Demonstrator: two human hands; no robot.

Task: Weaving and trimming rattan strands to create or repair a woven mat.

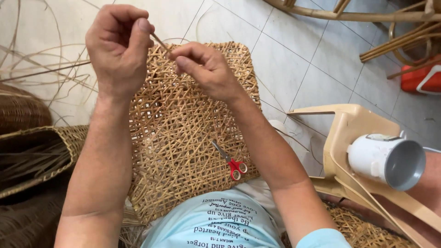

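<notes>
The thin cane strip (161,42) runs slanting between my two hands, raised above the far end of the woven cane panel (183,133) that lies across my lap. My left hand (120,48) has its grip clamped on the strip's upper end, thumb pressed against the curled forefinger. My right hand (206,69) pinches the lower end just beside it, fingers together around the strip, knuckles turned up. The two hands are near one another but not touching.

On the panel, near its close edge, lie small scissors with red handles (232,163), blades pointing away from me. At my left sits a woven basket (43,154) with loose strands inside, and more loose strands (41,69) sprawl over the tiled floor (303,69) beyond it. At my right stands a beige plastic chair (353,126), with a white mug (386,160) lying on its side against it. A red container (420,78) sits farther off.
</notes>
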